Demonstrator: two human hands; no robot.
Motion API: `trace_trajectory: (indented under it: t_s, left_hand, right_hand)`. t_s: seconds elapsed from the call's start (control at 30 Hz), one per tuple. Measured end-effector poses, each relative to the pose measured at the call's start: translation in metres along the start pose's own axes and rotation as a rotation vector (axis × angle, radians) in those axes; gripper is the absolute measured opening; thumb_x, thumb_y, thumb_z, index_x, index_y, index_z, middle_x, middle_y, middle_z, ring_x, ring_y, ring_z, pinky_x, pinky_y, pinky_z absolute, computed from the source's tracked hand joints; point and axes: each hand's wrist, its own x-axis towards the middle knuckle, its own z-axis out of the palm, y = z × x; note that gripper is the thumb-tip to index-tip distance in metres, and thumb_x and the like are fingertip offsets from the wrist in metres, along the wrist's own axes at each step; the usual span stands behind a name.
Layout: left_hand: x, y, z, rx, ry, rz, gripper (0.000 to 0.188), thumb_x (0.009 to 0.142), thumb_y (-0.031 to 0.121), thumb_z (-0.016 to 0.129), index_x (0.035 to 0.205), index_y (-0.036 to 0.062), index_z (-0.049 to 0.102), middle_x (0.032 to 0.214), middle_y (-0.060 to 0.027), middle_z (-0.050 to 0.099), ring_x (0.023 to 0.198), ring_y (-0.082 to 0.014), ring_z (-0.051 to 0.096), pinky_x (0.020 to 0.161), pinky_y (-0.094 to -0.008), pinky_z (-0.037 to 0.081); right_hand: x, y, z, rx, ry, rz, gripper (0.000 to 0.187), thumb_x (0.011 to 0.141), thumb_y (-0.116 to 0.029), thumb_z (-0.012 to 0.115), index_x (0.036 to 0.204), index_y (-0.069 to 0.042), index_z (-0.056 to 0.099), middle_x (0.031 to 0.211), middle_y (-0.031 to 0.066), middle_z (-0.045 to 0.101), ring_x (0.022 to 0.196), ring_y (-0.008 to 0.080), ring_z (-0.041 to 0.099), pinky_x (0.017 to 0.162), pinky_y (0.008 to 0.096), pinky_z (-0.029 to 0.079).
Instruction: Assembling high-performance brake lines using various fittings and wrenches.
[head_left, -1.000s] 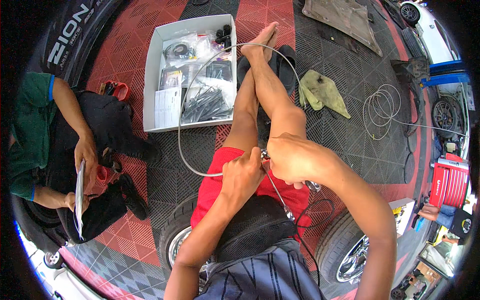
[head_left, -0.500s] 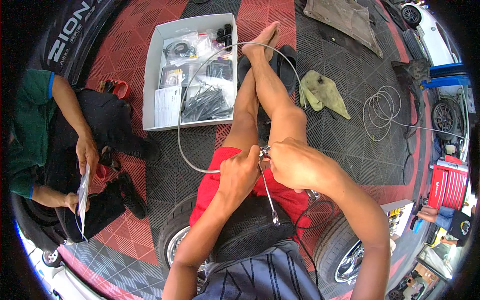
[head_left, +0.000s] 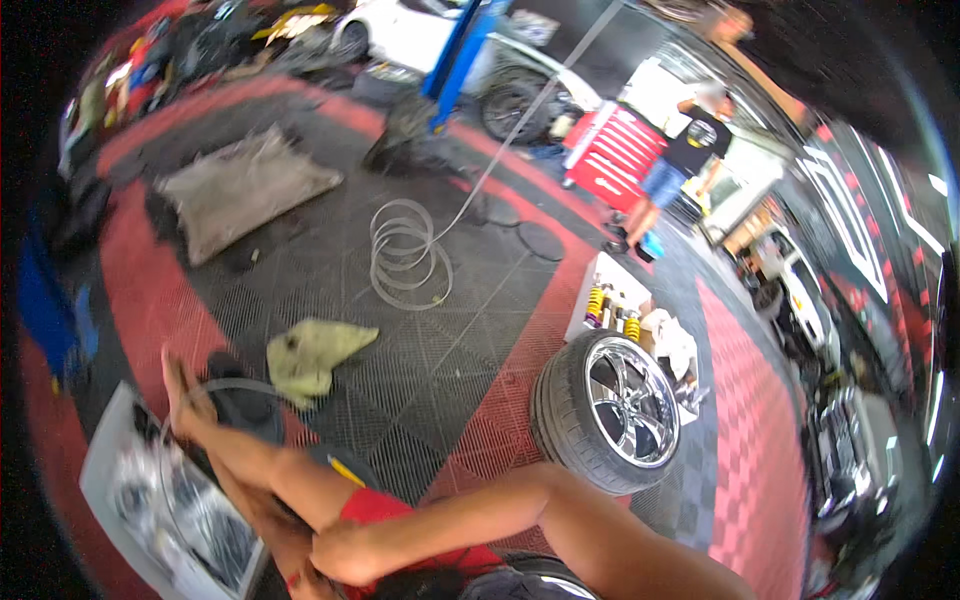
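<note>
My right hand (head_left: 345, 552) is closed in a fist over the red shorts (head_left: 375, 512), near the lower edge. Whatever its fingers hold is hidden behind the hand. Only blurred skin shows beside it at the bottom edge, so my left hand cannot be made out. A thin pale hose (head_left: 240, 383) arches past my feet and runs down across the white box (head_left: 107, 475). In the box lie plastic bags and dark parts, smeared by motion.
A yellow-green cloth (head_left: 315, 360) lies beyond my legs, with a coiled hose (head_left: 432, 275) farther off. To the right, a wheel with a tyre (head_left: 560, 420) stands by a white box of yellow springs (head_left: 632, 325). A person (head_left: 690, 150) stands near the red tool chest (head_left: 615, 155).
The view has swung to the right, bringing the wheel, tool chest and standing person further in. My hands now sit at the lower edge; the co-worker at left has left the picture.
</note>
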Motion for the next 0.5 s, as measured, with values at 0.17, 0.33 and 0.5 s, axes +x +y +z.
trace_trajectory:
  t_s: [0.17, 0.33, 0.5]
  left_hand:
    - [0.02, -0.014, 0.021, -0.089, -0.081, 0.035, 0.028, 0.076, 0.007, 0.075, 0.1, 0.0005, 0.064, 0.089, -0.0173, 0.068, 0.076, -0.0297, 0.067, 0.065, -0.0387, 0.052]
    - [0.025, -0.018, 0.019, -0.149, -0.13, 0.017, 0.03, 0.077, 0.005, 0.074, 0.104, -0.0009, 0.063, 0.094, -0.0161, 0.067, 0.081, -0.0277, 0.066, 0.07, -0.0378, 0.052]
    - [0.027, -0.013, 0.013, -0.21, -0.162, -0.005, 0.032, 0.077, 0.003, 0.073, 0.107, -0.0024, 0.061, 0.098, -0.0149, 0.066, 0.087, -0.0256, 0.065, 0.075, -0.0369, 0.051]
  right_hand:
    - [-0.003, 0.003, 0.009, -0.024, 0.053, -0.095, 0.016, 0.064, -0.007, 0.065, 0.073, 0.004, 0.071, 0.076, 0.0237, 0.07, 0.075, 0.0348, 0.071, 0.066, 0.045, 0.057]
    - [-0.029, 0.016, -0.002, 0.265, 0.107, 0.03, 0.014, 0.066, -0.006, 0.063, 0.07, 0.008, 0.066, 0.072, 0.0261, 0.067, 0.071, 0.0383, 0.069, 0.062, 0.0476, 0.054]
    - [-0.055, -0.015, 0.009, 0.625, 0.286, -0.152, 0.055, 0.07, -0.029, 0.086, 0.106, 0.003, 0.061, 0.089, 0.0182, 0.064, 0.082, 0.0302, 0.064, 0.07, 0.0409, 0.051]
